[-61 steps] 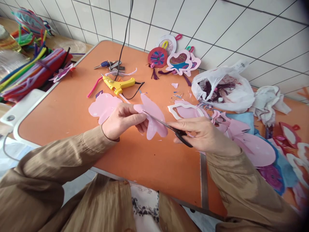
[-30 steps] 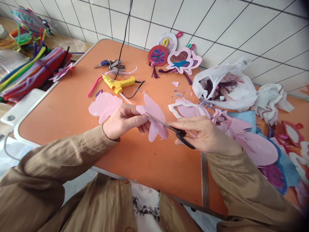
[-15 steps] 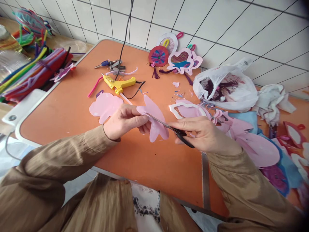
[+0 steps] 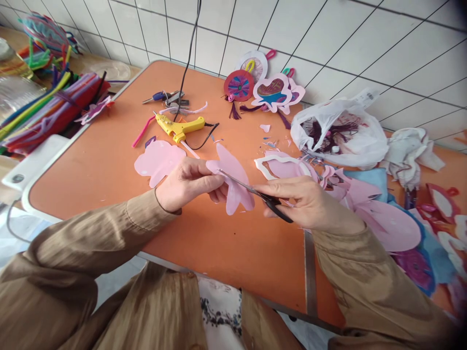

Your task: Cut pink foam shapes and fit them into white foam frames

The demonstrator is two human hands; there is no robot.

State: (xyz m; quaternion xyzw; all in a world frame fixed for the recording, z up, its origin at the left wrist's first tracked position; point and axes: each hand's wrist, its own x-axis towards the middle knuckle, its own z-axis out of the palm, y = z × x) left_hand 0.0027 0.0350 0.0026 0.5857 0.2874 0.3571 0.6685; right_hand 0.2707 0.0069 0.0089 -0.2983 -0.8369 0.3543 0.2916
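Note:
Between thumb and fingers, my left hand (image 4: pixel 193 183) pinches the left edge of a pink petal-shaped cutout (image 4: pixel 238 198), held above the orange table. My right hand (image 4: pixel 304 201) grips black-handled scissors (image 4: pixel 274 204), whose blades lie across the cutout with the tips close to my left thumb. I cannot tell how far apart the blades are. Just behind my left hand, a second pink cutout (image 4: pixel 156 159) with a scalloped edge lies flat. A white wavy frame (image 4: pixel 263 168) and more pink sheet pieces (image 4: pixel 388 221) lie to the right of the scissors.
A yellow glue gun (image 4: pixel 179 127) with a black cord lies behind my left hand, near some keys (image 4: pixel 166 97). Finished ornaments (image 4: pixel 239 85) lean by the tiled wall. A white plastic bag (image 4: pixel 368 143) stands at the right, and bundled pipe cleaners (image 4: pixel 62 104) lie far left.
Almost nothing differs. Both hands, the pink cutout and the scissors keep the same position, and the whole view has shifted very slightly.

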